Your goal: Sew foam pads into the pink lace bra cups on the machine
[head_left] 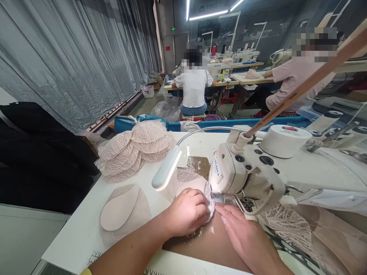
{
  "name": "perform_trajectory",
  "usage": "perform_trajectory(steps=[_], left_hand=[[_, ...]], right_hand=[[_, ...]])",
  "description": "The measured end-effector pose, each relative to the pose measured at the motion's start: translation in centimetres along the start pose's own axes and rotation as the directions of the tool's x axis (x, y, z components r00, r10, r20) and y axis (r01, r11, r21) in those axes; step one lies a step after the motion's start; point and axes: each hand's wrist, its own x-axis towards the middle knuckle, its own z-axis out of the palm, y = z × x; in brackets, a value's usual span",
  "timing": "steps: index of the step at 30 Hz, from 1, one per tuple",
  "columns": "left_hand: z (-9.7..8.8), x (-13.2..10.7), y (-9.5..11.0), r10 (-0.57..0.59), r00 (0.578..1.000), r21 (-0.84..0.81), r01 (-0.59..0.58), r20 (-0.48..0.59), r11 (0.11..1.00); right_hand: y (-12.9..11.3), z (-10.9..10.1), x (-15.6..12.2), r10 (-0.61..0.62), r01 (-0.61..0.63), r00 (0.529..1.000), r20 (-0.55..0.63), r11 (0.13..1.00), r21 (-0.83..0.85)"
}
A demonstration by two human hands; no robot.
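Note:
My left hand [187, 211] is curled, its fingers pressing a piece of pale lace fabric [210, 202] bunched just under the head of the white sewing machine [246, 172]. My right hand [243, 233] lies flat beside it, fingers stretched toward the needle area, resting on a beige fabric piece [200, 244]. The needle itself is hidden by the machine head.
A stack of beige foam cups [122, 210] lies left of my hands, and a pile of lace cups [134, 151] farther back. A gooseneck lamp [166, 170] hangs over the table. More lace [289, 225] trails right of the machine. Two people sit at machines behind.

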Motion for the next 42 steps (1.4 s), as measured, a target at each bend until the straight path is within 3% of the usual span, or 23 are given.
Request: perform_trajectory(steps=[5, 13, 16, 21, 28, 35, 42], left_hand=[[0.3, 0.0, 0.1, 0.033, 0.999, 0.086, -0.036, 0.031, 0.996], [0.9, -0.2, -0.1, 0.042, 0.999, 0.147, -0.043, 0.009, 0.988], [0.9, -0.2, 0.0, 0.061, 0.998, 0.158, -0.059, -0.007, 0.986], [0.9, -0.2, 0.0, 0.067, 0.997, 0.121, -0.063, -0.027, 0.991], [0.5, 0.3, 0.0, 0.014, 0.999, 0.093, -0.011, -0.030, 0.996], [0.1, 0.0, 0.2, 0.047, 0.999, 0.084, -0.048, 0.005, 0.995], [0.3, -0.1, 0.1, 0.054, 0.998, 0.087, -0.055, 0.016, 0.995]], right_hand=[[-0.5, -0.6, 0.4, -0.085, 0.084, 0.996, 0.016, 0.995, 0.053], [-0.2, 0.4, -0.2, -0.009, 0.004, 0.999, 0.040, 0.992, 0.125], [-0.2, 0.3, 0.0, 0.013, -0.013, 1.000, 0.006, 0.996, 0.085], [-0.7, -0.4, 0.8, -0.083, 0.084, 0.996, 0.030, 0.996, -0.018], [-0.6, 0.1, 0.9, -0.043, 0.041, 0.999, -0.022, 0.994, -0.105], [-0.5, -0.5, 0.6, -0.102, 0.102, 0.994, 0.030, 0.994, -0.028], [-0.8, -0.6, 0.7, -0.087, 0.087, 0.996, -0.018, 0.995, -0.040]])
